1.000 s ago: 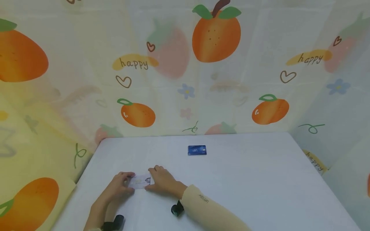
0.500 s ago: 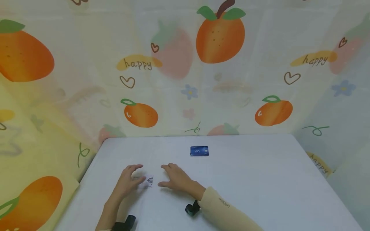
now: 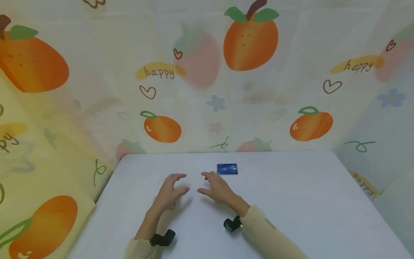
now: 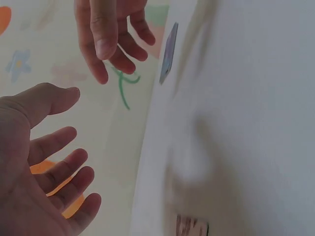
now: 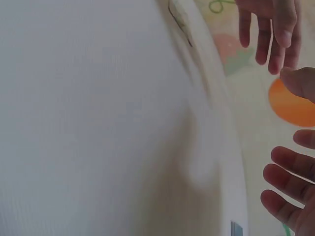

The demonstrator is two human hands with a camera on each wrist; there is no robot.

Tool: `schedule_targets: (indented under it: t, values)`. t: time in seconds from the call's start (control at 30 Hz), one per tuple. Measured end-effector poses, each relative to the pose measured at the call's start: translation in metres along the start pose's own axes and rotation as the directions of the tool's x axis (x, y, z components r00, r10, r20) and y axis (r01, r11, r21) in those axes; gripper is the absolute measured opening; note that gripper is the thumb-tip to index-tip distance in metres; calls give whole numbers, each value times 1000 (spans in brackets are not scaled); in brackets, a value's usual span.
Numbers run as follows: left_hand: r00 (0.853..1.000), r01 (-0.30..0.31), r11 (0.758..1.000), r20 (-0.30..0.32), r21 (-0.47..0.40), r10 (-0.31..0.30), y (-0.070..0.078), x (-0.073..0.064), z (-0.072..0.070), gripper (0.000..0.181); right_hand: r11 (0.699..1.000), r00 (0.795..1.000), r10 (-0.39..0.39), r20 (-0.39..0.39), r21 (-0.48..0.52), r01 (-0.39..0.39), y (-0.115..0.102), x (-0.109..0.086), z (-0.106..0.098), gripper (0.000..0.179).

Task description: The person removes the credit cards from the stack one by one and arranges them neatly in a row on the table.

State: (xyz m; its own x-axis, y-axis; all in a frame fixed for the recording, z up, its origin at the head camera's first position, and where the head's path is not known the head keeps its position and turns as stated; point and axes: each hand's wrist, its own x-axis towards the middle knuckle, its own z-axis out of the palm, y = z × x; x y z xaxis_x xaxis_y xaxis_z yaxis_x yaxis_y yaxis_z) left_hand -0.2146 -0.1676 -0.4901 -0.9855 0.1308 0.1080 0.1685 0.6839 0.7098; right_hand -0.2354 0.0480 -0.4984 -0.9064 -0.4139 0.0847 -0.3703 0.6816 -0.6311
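My left hand (image 3: 168, 192) hovers over the table with fingers spread and nothing held. Below it lies a pale card (image 3: 170, 208) with a printed picture, mostly hidden by that hand in the head view; its printed end (image 4: 191, 226) shows in the left wrist view. Facing the left hand, my right hand (image 3: 221, 190) is also raised above the table, fingers loosely bent and holding nothing. Just beyond its fingertips, a dark blue card (image 3: 227, 169) lies flat near the back of the table. A gap separates the two hands.
The white table (image 3: 291, 201) has its back edge against a fruit-patterned cloth (image 3: 200, 108). More of this cloth hangs at the left and right sides. A small black camera (image 3: 164, 238) is strapped to the left wrist, another (image 3: 232, 224) to the right.
Both hands have let go of the pale card, risen, and moved right and toward the back of the table. The card stays on the table. The head view has turned slightly left.
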Motion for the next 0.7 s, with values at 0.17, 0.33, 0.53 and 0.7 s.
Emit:
schedule_targets:
  t: [0.17, 0.33, 0.53, 0.7]
  values:
    - [999, -33, 998, 10, -49, 34, 4, 12, 21, 47, 999, 999, 8, -43, 32, -7, 19, -2, -11, 60]
    - [997, -72, 993, 34, -98, 76, 6, 26, 41, 47, 998, 995, 32, -92, 50, -28, 37, -1, -22, 58]
    - [993, -88, 987, 69, -136, 98, 9, 41, 54, 48, 997, 989, 77, -127, -4, -78, 58, 2, -32, 58]
    - [989, -90, 991, 108, -98, 100, 10, 55, 63, 49, 995, 987, 87, -133, -35, -92, 70, 7, -39, 57]
